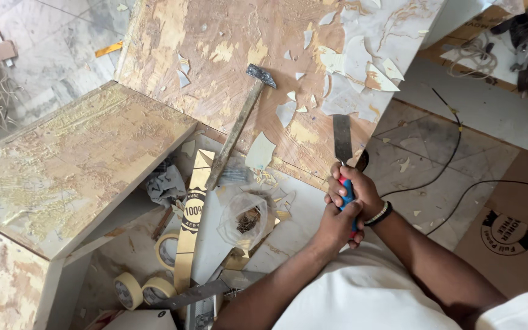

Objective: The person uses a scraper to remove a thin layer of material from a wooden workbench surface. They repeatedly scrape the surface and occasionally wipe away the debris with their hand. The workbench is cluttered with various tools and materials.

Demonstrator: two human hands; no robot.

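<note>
Both your hands grip one chisel.
Left hand point(336, 225) and right hand point(352, 190) clench its handle; chisel point(342, 139) blade rests on the board point(215, 55), hammer point(239, 122) nearby.

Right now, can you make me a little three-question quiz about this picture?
1. True or false: the hammer lies on the board, with no hand on it.
2. What do both hands hold? A) wide chisel B) tape roll C) cable
3. Which wrist wears the bead bracelet?

Key: 1 true. 2 A, the chisel, left hand and right hand on its red and blue handle. 3 right.
</note>
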